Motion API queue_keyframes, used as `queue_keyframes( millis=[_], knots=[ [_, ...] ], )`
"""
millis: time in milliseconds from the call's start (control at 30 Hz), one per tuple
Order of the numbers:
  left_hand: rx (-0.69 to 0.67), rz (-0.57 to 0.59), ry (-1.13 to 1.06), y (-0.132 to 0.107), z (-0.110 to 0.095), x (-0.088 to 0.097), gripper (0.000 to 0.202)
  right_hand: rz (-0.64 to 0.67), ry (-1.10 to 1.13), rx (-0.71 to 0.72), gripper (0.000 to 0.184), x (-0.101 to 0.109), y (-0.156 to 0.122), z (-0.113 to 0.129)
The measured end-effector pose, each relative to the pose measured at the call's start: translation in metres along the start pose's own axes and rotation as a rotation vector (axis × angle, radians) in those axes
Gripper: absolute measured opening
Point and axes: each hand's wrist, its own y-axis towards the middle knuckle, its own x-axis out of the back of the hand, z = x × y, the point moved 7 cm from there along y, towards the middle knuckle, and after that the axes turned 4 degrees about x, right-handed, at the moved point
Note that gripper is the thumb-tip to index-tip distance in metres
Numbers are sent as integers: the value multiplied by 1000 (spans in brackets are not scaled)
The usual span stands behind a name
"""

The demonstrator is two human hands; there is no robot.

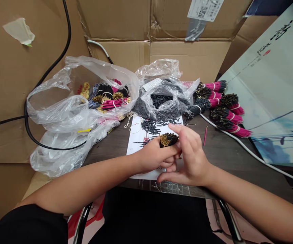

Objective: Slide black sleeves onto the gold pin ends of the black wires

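Left hand (153, 157) is curled snug around a bundle of gold-tipped black wires (168, 139), sitting mid-frame just above a white paper sheet (135, 144). Right hand (190, 152) is open right beside it, fingers spread, not clearly gripping anything. Loose black tubes (150, 127) lie on the sheet, and pink-and-black wire bundles (227, 117) are piled at upper right on the dark table (225, 159).

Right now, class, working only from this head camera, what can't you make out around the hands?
Head view:
Lower part of the wire bundle: hidden by the left hand and right hand.
Printing on the white sheet: mostly covered by the hands.
QR label: cut off by the top edge.
Loose black pieces: too small to identify.
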Motion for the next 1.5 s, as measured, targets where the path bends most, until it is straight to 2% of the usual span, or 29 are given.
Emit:
queue_keyframes(
  millis=[167,233,400,567,900,1133,1333,1500],
  knots=[
    [11,-59,47,0,-3,4,40,14,-51,-72,91,2,3,-4],
    [25,-83,55,0,-4,4,42,36,-78,-78,87,1,2,-4],
    [31,-101,5,1,-4,4,44,82,-122,-70,84,-2,1,-4],
    [39,-68,33,2,-3,3,41,25,-141,-53,76,2,1,-3],
    [102,-5,6,3,5,-2,42,-52,-153,4,78,6,1,1],
    [55,7,18,-1,2,3,40,-82,-167,-54,80,8,0,1],
    [13,-51,69,-1,-4,4,43,-36,-156,-44,71,5,0,-3],
    [39,-27,115,1,-3,3,47,-34,-191,-15,69,7,2,0]
  ],
)
